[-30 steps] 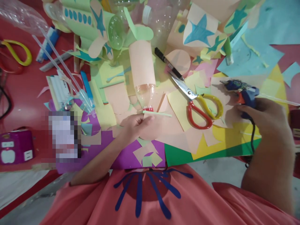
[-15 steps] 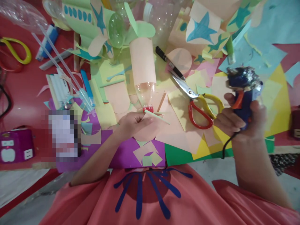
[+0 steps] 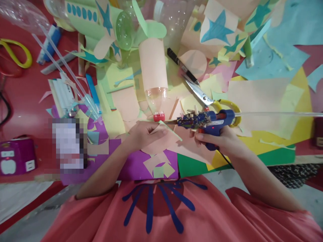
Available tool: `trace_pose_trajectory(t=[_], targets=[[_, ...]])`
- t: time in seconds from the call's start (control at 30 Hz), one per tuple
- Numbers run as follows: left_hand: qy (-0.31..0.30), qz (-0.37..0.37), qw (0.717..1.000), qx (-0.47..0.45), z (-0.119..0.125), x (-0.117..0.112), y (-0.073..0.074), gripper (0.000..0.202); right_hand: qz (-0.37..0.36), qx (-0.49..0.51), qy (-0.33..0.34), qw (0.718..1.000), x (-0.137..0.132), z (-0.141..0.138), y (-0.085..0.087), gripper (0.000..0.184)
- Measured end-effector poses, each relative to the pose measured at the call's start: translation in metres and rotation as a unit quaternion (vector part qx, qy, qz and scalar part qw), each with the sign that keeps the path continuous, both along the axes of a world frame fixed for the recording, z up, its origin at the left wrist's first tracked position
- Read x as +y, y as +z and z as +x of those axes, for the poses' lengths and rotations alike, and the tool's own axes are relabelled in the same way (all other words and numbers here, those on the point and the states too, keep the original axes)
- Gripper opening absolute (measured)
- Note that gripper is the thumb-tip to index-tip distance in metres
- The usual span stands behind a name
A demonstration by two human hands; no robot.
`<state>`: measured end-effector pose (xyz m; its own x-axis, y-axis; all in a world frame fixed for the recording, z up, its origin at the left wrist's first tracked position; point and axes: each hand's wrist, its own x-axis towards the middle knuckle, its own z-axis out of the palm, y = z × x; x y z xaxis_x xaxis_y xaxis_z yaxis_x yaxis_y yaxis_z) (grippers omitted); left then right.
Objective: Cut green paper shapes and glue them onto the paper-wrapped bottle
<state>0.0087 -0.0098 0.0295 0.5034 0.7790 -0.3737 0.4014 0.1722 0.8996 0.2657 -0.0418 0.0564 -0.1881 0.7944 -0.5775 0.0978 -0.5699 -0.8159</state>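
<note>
My right hand (image 3: 219, 139) is wrapped round the handle of a blue glue gun (image 3: 217, 121), which has a clear glue stick (image 3: 275, 114) poking out of its back. The gun lies level and points left. Its nozzle meets the folded edge of a peach paper piece (image 3: 169, 132), though I cannot tell whether they touch. Thumb and fingers of my left hand (image 3: 145, 134) pinch that paper. Just beyond stands a clear plastic bottle (image 3: 156, 101), lying with its red cap (image 3: 159, 117) toward me, wrapped in peach paper (image 3: 152, 64) and with green paper fins (image 3: 152, 29) at its far end.
Scissors (image 3: 199, 90) with red and yellow handles lie partly under the glue gun. A black marker (image 3: 182, 65) rests beyond them. Paper scraps cover the table. A phone (image 3: 67, 143) and a purple power box (image 3: 19, 154) are at the left; decorated bottles (image 3: 83, 16) stand behind.
My right hand has brought the glue gun left and turned it from upright to level, its nozzle now at the paper. My left hand stays almost in place, still pinching the paper.
</note>
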Motion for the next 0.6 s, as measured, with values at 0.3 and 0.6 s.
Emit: trace_pose_trajectory(t=[0.3, 0.6], targets=[[0.000, 0.000, 1.000, 0.006, 0.0011, 0.0010, 0.0006, 0.051, 0.002, -0.077, -0.021, 0.997, 0.0013, -0.0056, -0.0040, 0.041], [-0.002, 0.004, 1.000, 0.008, 0.0005, -0.0008, -0.0013, 0.053, 0.005, -0.094, -0.004, 0.996, 0.0018, -0.0072, -0.0032, 0.043]])
